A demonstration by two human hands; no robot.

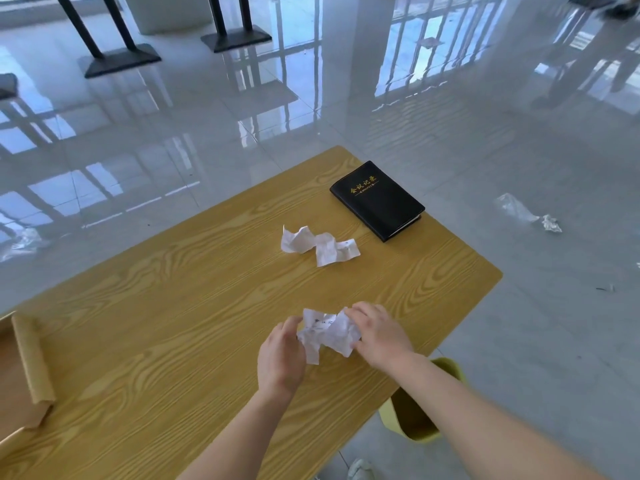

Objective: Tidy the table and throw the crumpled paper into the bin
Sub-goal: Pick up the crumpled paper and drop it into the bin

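Two crumpled papers [327, 336] [318, 245], one black notebook [377, 200], one cardboard box [20, 375], one table [173, 323] and one yellow bin [424, 438] are counted

The left grip [280, 358] and right grip [381, 336] meet over the worktop [173, 323] toward 5 o'clock. Each curls its fingers round one side of a crumpled paper [329, 334] with some print on it. At 12 o'clock from it a second paper [318, 245], also crumpled, lies on the wood. A shut black notebook [377, 199] with gold lettering lies at 1 o'clock, near the far corner. A yellow bin [452, 368] stands on the floor at 4 o'clock, partly under the worktop's edge. A cardboard box [20, 368] sits at 9 o'clock.
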